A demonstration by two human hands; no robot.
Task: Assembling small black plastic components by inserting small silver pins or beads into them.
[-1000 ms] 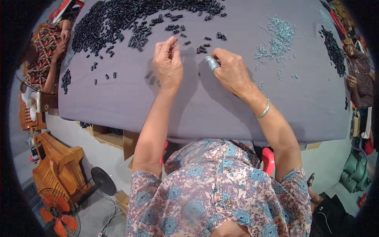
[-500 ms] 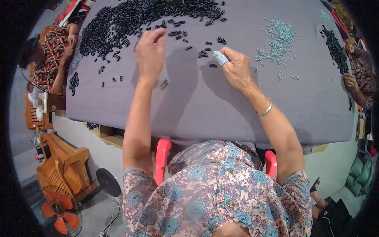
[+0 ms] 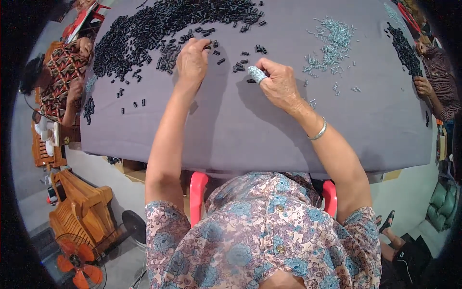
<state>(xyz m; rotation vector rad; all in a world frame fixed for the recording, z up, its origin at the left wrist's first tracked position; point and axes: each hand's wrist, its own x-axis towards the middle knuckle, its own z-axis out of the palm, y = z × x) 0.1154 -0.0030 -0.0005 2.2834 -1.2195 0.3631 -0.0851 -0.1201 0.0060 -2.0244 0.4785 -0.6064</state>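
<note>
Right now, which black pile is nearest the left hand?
The large far-side heap; smaller black piles sit near the left and right edges of the table.

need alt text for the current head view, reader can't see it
Seen from above, a person's two hands are over a grey cloth: the left hand by a large heap of small black pieces, the right hand, one digit in a speckled covering, near loose black pieces and a pile of thin pale-blue pieces.
</note>
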